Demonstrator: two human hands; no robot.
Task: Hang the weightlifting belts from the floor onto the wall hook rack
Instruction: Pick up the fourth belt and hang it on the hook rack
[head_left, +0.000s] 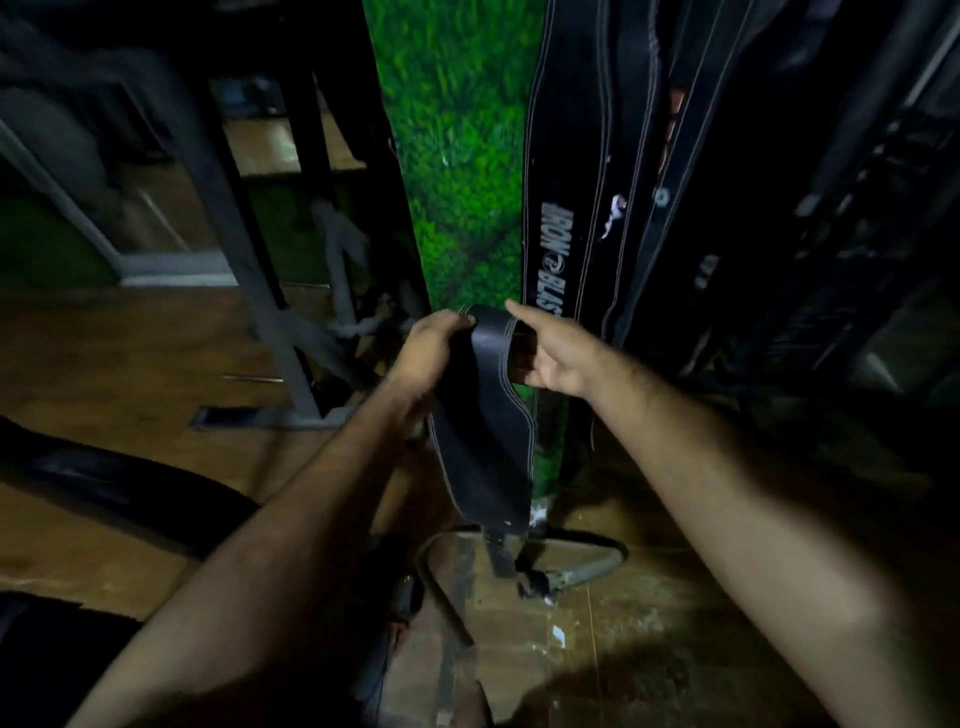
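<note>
A dim gym corner seen from the wearer's head, both bare forearms reaching forward from six o'clock toward the centre. Between the hands hangs a black weightlifting belt (480, 415) with pale stitching, its narrow upper end folded over at the top and its wide padded middle drooping down to a strap end near the wooden floor (649, 623). It looks thick and fairly stiff, bending in a broad curve rather than flopping, and probably moderately heavy; the narrow end near the fold seems the best place to hold it. The left hand (423, 351), at nine o'clock of the belt, curls its fingers over the folded top edge. The right hand (553, 353), at three o'clock, touches the belt's far side, forefinger stretched out toward twelve o'clock; whether its thumb pinches is hidden. Several hanging belts (582, 218) already dangle at one o'clock beside a green leafy wall panel (457, 156).
</note>
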